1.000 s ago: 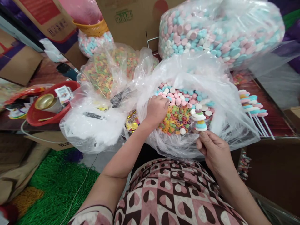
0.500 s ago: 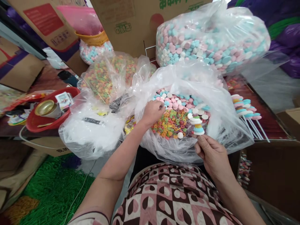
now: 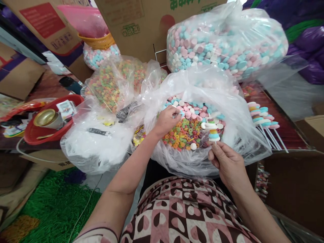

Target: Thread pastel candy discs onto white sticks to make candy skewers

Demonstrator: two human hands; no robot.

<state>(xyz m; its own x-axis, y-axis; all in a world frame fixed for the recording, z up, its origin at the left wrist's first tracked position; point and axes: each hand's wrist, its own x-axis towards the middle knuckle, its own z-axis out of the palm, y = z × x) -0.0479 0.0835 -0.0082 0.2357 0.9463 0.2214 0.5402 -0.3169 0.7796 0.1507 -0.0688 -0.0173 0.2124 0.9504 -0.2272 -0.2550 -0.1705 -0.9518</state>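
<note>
My right hand (image 3: pixel 229 163) pinches the white stick of a candy skewer (image 3: pixel 214 135), which stands upright with blue and white marshmallow discs and small gummy rings threaded on it. Over the far left part of the open plastic bag (image 3: pixel 243 135), my left hand (image 3: pixel 167 119) is closed, its fingertips among pink, blue and white marshmallows (image 3: pixel 189 109). What those fingertips hold, if anything, is hidden; a blue piece shows right beside them. Colourful gummy rings (image 3: pixel 181 133) fill the nearer part of the bag, with a single white marshmallow (image 3: pixel 193 146) on them.
Several finished skewers (image 3: pixel 264 118) lie on the red table at right. A big bag of marshmallows (image 3: pixel 225 44) stands behind, a bag of gummy rings (image 3: pixel 113 81) at back left. Further left are a white plastic bag (image 3: pixel 101 141) and a red basin (image 3: pixel 30 131) holding a metal bowl.
My left hand has shifted slightly right among the marshmallows, fingers still closed. My right hand keeps the skewer upright in nearly the same place. The whole view has slid a little left.
</note>
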